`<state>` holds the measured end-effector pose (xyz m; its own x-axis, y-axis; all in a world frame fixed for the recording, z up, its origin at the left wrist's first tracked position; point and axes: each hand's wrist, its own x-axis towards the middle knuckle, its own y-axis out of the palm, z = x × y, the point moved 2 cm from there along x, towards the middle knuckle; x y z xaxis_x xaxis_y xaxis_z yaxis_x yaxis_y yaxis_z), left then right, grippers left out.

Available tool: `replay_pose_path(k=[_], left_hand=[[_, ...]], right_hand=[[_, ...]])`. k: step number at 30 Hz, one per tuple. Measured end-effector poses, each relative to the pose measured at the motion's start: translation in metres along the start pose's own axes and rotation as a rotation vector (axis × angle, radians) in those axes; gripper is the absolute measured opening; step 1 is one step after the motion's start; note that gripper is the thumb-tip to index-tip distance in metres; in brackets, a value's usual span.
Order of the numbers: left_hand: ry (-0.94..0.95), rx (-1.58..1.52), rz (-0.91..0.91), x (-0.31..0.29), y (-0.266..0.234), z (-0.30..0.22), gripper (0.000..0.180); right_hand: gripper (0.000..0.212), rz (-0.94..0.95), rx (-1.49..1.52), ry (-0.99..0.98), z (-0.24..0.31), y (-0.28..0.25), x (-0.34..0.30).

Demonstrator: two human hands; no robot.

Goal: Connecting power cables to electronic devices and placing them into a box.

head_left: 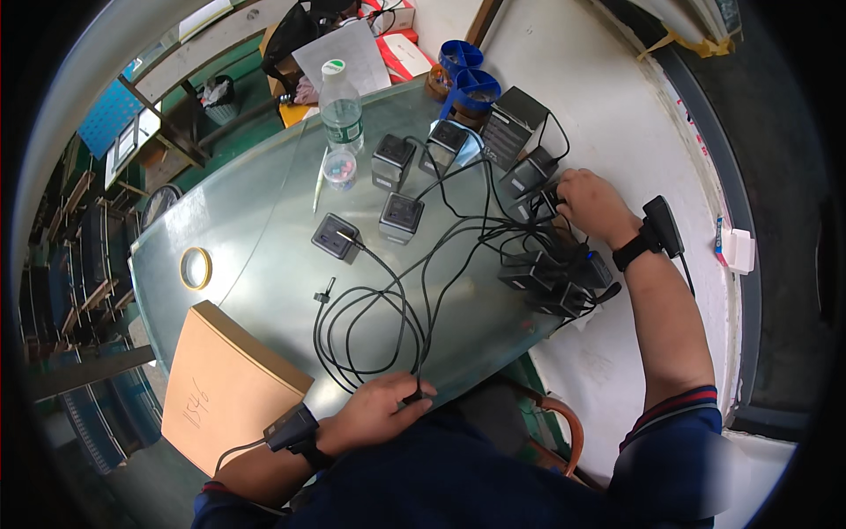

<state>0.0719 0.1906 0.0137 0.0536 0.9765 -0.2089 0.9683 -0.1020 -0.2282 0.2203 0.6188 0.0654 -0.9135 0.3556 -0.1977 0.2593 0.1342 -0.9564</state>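
Observation:
My left hand point(377, 410) is closed on a black cable point(425, 346) at the table's near edge, thumb and fingers pinching a dark piece of it. Loops of this cable lie on the glass, with a small plug end point(324, 293) beside them. Over at the right, my right hand point(595, 204) has its fingers curled on a black block-shaped socket point(538, 208) in a cluster of similar blocks; its fingertips are partly hidden. A black cube socket point(335, 235) with a cord on top lies mid-table, and several more cube sockets point(401, 218) stand behind it.
On the glass table point(256, 238) stand a clear bottle point(341, 115), a small tub point(339, 169) and a tape roll point(195, 268). A cardboard box point(225, 379) is at the near left. Blue round holders point(474, 88) and a dark box point(514, 123) stand against the white wall.

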Motion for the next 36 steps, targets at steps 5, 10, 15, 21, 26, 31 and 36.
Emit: replay_pose_path(k=[5,10,15,21,26,31,36], left_hand=[[0.022,-0.014,-0.011,0.000,0.001,0.001,0.021],[-0.014,-0.011,0.008,0.000,0.001,0.002,0.022],[-0.018,-0.003,0.012,0.000,0.002,0.004,0.022],[0.045,-0.002,-0.035,-0.004,0.004,0.001,0.023],[0.031,0.010,-0.037,-0.008,0.007,0.002,0.024],[0.002,0.013,-0.029,-0.011,0.008,0.002,0.025],[-0.172,-0.029,0.007,-0.011,0.003,-0.008,0.030]], right_hand=[[0.018,0.034,0.055,0.014,0.002,-0.005,0.002],[0.015,-0.016,0.066,0.004,0.004,-0.006,-0.001],[0.011,0.028,0.000,-0.017,0.005,-0.010,0.002],[0.008,0.052,-0.106,-0.018,0.008,-0.009,0.009],[0.008,0.030,-0.114,-0.035,0.005,-0.005,0.007],[0.007,-0.022,-0.122,-0.031,0.008,-0.003,0.007],[0.008,0.025,-0.133,-0.032,0.006,-0.004,0.008]])
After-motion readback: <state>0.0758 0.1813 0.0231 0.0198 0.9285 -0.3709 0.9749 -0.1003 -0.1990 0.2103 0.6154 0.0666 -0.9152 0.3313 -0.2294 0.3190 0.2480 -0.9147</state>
